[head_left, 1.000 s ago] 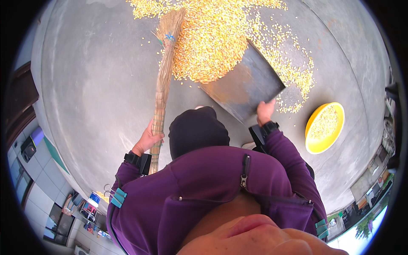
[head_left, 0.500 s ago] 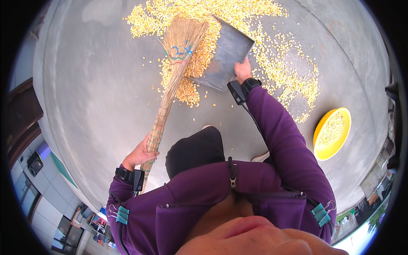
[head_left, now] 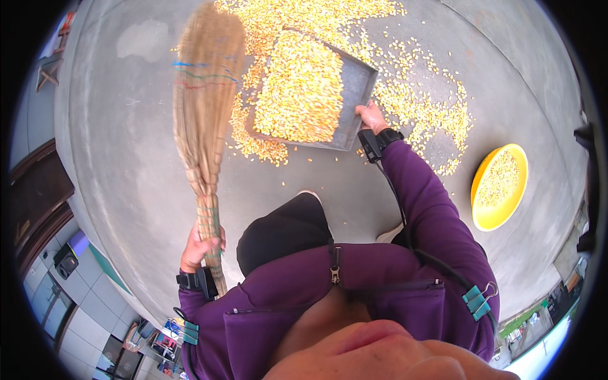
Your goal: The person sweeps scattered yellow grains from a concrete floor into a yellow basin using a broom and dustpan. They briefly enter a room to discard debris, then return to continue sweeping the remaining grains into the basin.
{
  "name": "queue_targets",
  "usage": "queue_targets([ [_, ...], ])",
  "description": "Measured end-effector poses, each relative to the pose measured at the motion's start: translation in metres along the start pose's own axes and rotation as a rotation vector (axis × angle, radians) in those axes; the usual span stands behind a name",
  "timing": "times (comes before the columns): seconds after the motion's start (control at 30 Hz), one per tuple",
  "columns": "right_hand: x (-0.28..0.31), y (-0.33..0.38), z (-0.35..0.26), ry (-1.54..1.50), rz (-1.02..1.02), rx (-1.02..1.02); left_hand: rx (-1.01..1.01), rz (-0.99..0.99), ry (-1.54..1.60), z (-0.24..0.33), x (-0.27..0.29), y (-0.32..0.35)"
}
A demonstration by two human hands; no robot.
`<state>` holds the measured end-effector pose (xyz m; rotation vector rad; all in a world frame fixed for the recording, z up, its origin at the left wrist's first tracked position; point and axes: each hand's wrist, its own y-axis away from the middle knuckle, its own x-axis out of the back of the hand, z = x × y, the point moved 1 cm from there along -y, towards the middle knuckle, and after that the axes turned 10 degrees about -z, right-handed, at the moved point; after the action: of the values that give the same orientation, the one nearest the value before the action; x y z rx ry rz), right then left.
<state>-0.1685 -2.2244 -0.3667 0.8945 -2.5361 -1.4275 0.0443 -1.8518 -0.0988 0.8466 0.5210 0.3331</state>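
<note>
My left hand is closed round the bound handle of a straw broom. The broom's head is lifted and smeared by motion, left of the corn. With my right hand I grip the near right rim of a grey metal dustpan. A thick heap of yellow corn kernels fills most of the dustpan. More loose kernels lie spread on the floor beyond it and along its left side.
A yellow basin partly filled with kernels stands on the grey concrete floor at the right. Scattered kernels lie right of the dustpan. My bent knee is close below. A dark speaker stands at far left.
The broom has swung left, off the dustpan, and its head has risen. The dustpan, mostly bare where visible before, now shows a full load of kernels and sits slightly nearer.
</note>
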Motion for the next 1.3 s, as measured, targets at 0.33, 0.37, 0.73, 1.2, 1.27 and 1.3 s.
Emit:
queue_targets([
  [0.33,0.072,0.019,0.009,-0.155,-0.152,0.199,-0.125,0.109,-0.094,0.003,-0.011,-0.015],
  [0.37,0.081,0.036,0.003,-0.217,-0.176,0.234,-0.110,0.110,-0.111,0.004,-0.012,-0.015],
  [0.73,0.249,0.047,0.053,-0.089,0.151,0.185,-0.223,0.405,-0.292,-0.045,0.070,-0.034],
  [1.2,0.484,0.126,0.224,0.081,0.778,-0.230,-0.263,0.347,-0.396,-0.035,-0.006,-0.081],
  [1.27,0.489,0.113,0.232,0.125,0.754,-0.276,-0.233,0.373,-0.411,-0.029,-0.008,-0.073],
  [1.3,0.492,0.107,0.237,0.055,0.738,-0.277,-0.236,0.386,-0.424,-0.026,-0.009,-0.069],
])
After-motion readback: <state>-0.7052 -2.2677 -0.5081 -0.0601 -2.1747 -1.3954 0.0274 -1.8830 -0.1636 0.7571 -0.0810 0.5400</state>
